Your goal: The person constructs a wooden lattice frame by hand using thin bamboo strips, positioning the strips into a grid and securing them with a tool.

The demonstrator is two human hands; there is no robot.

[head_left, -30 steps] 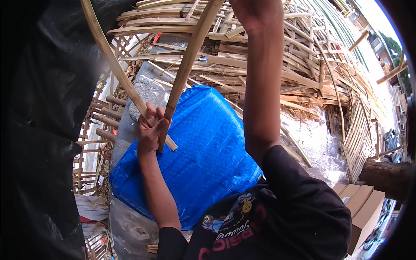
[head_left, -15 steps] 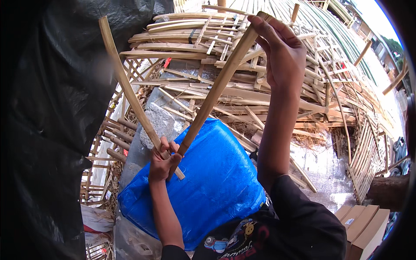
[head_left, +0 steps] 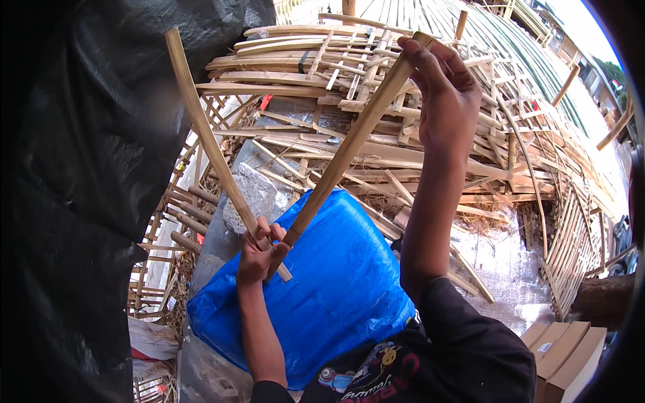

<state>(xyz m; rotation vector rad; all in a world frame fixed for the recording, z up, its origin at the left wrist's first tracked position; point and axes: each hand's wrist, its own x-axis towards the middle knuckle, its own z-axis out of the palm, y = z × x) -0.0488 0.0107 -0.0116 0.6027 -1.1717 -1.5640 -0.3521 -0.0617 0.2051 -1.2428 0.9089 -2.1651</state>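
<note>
Two bamboo strips form a V over the blue tarp [head_left: 342, 269] that covers my lap. My left hand [head_left: 261, 255] is closed around their lower ends, where they cross. The left bamboo strip [head_left: 213, 144] slants up and away to the left, its upper end free in front of the black sheet. At the far end of the right bamboo strip [head_left: 349, 144], my right hand [head_left: 447, 84] pinches the tip between thumb and fingers, with that arm stretched out.
Beyond the tarp lies a big pile of bamboo strips [head_left: 295, 80]. A black plastic sheet [head_left: 74, 201] hangs along the left side. A rough grey stone block [head_left: 250, 191] lies beside the tarp. Cardboard boxes [head_left: 568, 352] stand at lower right, near a bamboo lattice panel [head_left: 571, 252].
Both hands and the two strips sit slightly lower and farther right in the picture; the background has shifted a little the same way. My grip on the strips looks the same.
</note>
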